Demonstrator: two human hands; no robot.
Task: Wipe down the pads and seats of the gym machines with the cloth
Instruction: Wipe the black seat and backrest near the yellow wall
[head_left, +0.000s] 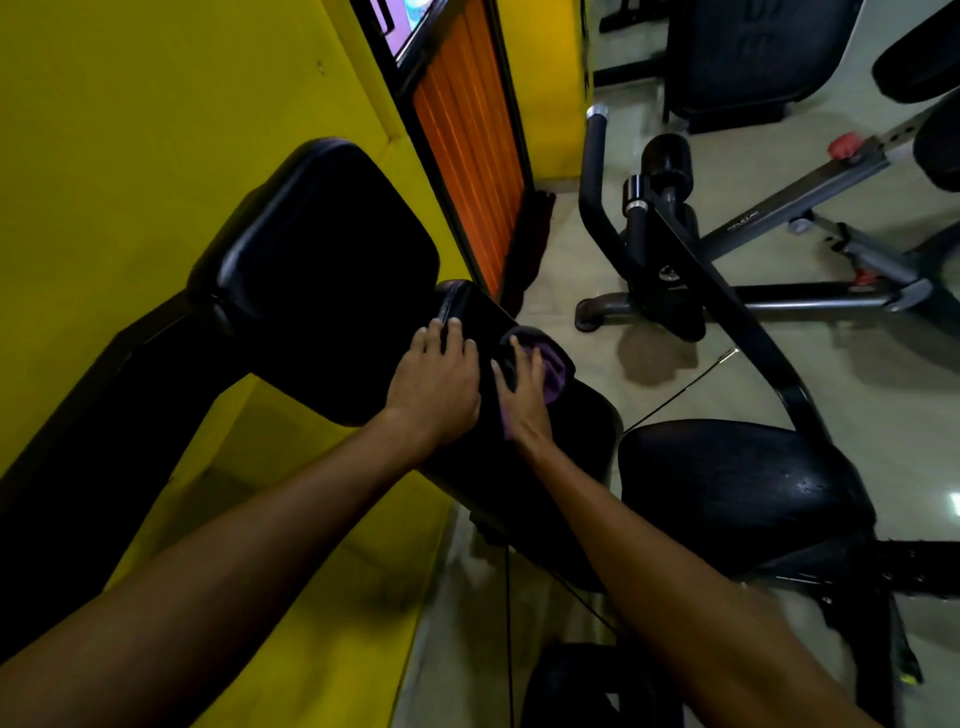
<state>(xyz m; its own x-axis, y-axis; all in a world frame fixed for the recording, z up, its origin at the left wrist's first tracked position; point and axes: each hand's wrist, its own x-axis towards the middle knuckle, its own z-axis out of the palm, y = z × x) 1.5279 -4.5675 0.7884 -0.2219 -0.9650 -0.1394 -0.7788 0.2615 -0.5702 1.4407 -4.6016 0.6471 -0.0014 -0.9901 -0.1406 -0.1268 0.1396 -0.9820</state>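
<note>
- Head view: left hand (434, 387) lies flat, fingers straight, on the black pad (582, 421).
- Just beside it, right hand (522, 395) presses the purple cloth (553, 371) with straight fingers; the cloth bunches out rightward.
- The pad's long axis runs away past the fingertips.

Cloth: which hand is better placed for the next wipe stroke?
Right. The right hand lies on the purple cloth atop the black pad; the left hand rests bare on the pad, probably steadying it.
</note>
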